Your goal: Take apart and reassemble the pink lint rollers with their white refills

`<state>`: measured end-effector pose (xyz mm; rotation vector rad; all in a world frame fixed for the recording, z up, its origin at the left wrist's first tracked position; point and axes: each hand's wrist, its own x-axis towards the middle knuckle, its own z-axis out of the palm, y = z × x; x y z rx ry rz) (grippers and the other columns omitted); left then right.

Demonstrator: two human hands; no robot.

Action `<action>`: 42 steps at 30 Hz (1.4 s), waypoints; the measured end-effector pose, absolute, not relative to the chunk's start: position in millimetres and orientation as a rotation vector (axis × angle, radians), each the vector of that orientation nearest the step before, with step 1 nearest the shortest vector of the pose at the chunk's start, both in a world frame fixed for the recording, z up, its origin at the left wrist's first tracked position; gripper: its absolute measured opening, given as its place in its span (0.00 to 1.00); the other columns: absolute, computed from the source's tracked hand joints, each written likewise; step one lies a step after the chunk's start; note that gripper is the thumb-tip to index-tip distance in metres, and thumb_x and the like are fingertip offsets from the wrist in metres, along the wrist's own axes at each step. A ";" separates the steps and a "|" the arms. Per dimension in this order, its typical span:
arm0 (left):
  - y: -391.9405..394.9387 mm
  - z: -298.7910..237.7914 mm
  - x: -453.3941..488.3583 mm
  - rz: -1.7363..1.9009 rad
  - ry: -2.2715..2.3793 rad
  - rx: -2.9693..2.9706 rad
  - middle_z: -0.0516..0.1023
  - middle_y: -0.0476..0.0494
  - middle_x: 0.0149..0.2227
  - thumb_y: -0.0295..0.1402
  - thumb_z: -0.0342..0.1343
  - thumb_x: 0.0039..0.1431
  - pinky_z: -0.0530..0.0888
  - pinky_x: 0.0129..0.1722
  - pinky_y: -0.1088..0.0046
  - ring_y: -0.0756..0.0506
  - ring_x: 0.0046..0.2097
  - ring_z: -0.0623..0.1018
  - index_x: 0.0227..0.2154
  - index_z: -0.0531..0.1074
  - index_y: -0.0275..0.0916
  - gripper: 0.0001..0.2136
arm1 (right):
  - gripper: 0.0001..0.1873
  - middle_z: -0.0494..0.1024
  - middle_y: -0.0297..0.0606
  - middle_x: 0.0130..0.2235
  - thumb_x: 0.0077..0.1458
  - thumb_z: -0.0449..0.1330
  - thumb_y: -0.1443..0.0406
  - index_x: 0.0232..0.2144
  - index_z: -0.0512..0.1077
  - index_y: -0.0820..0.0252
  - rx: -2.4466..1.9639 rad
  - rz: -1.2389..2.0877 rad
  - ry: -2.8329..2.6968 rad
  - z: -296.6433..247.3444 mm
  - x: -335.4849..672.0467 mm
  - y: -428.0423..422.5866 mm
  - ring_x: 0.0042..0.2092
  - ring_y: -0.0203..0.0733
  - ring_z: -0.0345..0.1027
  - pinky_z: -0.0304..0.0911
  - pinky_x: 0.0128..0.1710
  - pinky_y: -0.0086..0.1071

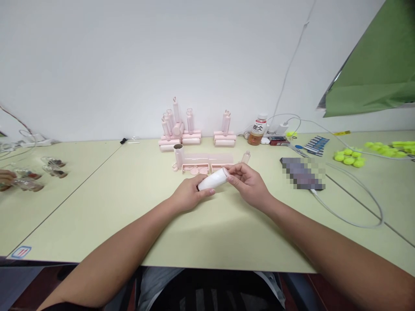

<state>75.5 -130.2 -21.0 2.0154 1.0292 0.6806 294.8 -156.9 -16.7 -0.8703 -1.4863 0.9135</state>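
Observation:
A white roll (213,180), like a lint roller refill, is held tilted above the table in my left hand (191,192). My left thumb lies along its near side and the fingers are behind it. At its raised right end, the fingertips and thumb of my right hand (248,185) pinch the edge. Just beyond stands another roll with a brown core (178,156), beside an open pink case (195,169) holding round pieces. Behind these lies a translucent pink cover (217,158). A small pink handle piece (246,157) stands beyond my right hand.
Pink rollers and cases (171,142) stand near the wall, with another pink set (225,140) to their right. A labelled bottle (258,130), a cabled phone (300,173) and yellow balls (349,157) are on the right. Plastic-wrapped items (27,183) and another person's hand (6,176) are left.

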 end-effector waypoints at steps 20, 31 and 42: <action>-129.2 -23.3 79.5 0.787 1.042 1.839 0.74 0.48 0.38 0.48 0.58 0.56 0.66 0.37 0.73 0.46 0.38 0.71 0.47 0.72 0.40 0.21 | 0.25 0.64 0.41 0.52 0.55 0.62 0.62 0.55 0.60 0.48 -0.916 0.311 -1.465 -10.3 295.9 -166.7 0.42 0.40 0.67 0.70 0.37 0.36; -131.9 -15.6 80.8 0.868 1.095 1.802 0.70 0.50 0.29 0.49 0.57 0.57 0.63 0.30 0.74 0.49 0.30 0.68 0.46 0.72 0.39 0.21 | 0.17 0.78 0.40 0.39 0.58 0.56 0.61 0.49 0.69 0.57 -1.435 0.301 -1.766 3.4 318.7 -153.5 0.32 0.40 0.70 0.64 0.33 0.33; -126.8 -13.6 79.3 1.000 1.106 1.602 0.65 0.55 0.24 0.53 0.54 0.58 0.60 0.22 0.76 0.54 0.21 0.64 0.35 0.66 0.39 0.19 | 0.24 0.80 0.47 0.48 0.57 0.53 0.60 0.55 0.72 0.58 -2.113 0.218 -2.082 -3.7 333.3 -134.5 0.46 0.56 0.73 0.60 0.33 0.37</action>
